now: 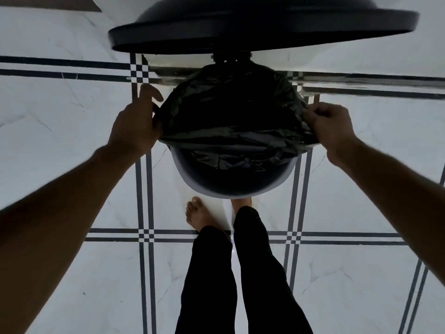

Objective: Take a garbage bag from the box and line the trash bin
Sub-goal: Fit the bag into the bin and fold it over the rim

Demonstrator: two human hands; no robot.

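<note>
A round trash bin (234, 186) with a pale rim stands on the floor in front of my feet, its dark lid (262, 27) raised upright behind it. A black garbage bag (231, 112) is spread over the far part of the bin's mouth and hangs inside. My left hand (137, 121) grips the bag's edge at the bin's left side. On the right side my right hand (330, 126) pinches the bag's edge, fingers curled over the plastic. The near part of the rim is bare. No box is in view.
White marble-look floor tiles with dark double stripes (144, 189) surround the bin. One bare foot (199, 215) shows just in front of the bin, the other reaches under its near edge; my legs are in dark trousers.
</note>
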